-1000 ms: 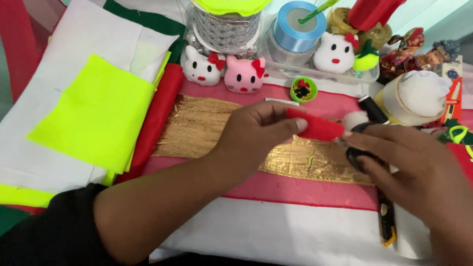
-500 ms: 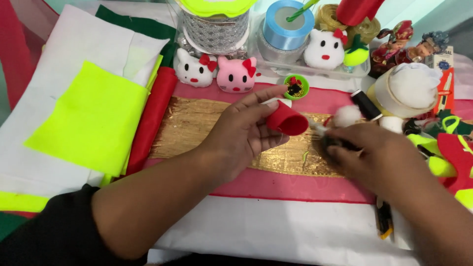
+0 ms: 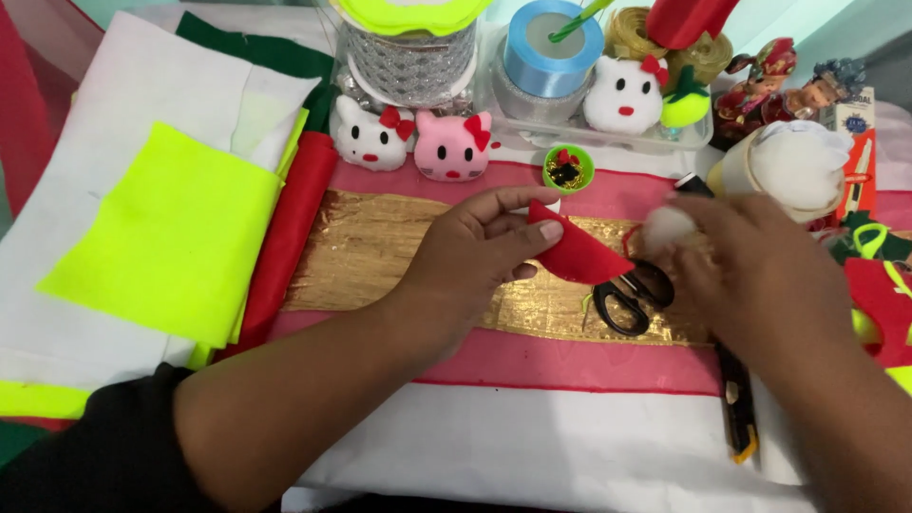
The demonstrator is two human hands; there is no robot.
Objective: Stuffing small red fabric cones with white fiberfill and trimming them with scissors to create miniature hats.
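Observation:
My left hand (image 3: pixel 475 252) pinches a red felt cone (image 3: pixel 579 255) between thumb and fingers, its narrow end pointing right. My right hand (image 3: pixel 760 275) holds a small white fluffy ball (image 3: pixel 668 224) in its fingertips, just right of the cone's tip and close to touching it. Black-handled scissors (image 3: pixel 627 294) lie on the gold fabric strip (image 3: pixel 380 252) right below the cone, under neither hand.
A yellow-and-black utility knife (image 3: pixel 739 408) lies near my right wrist. Neon yellow felt (image 3: pixel 171 228) and a red felt roll (image 3: pixel 290 237) lie left. White (image 3: pixel 369 138) and pink (image 3: pixel 452 147) plush heads, a small green cup (image 3: pixel 568 169), ribbon rolls (image 3: pixel 551 47) and a stuffing tub (image 3: pixel 793 161) stand behind.
My right hand left the scissors on the table, picked up the white ball and brought it to the cone's tip. My left hand turned the cone and shifted slightly right.

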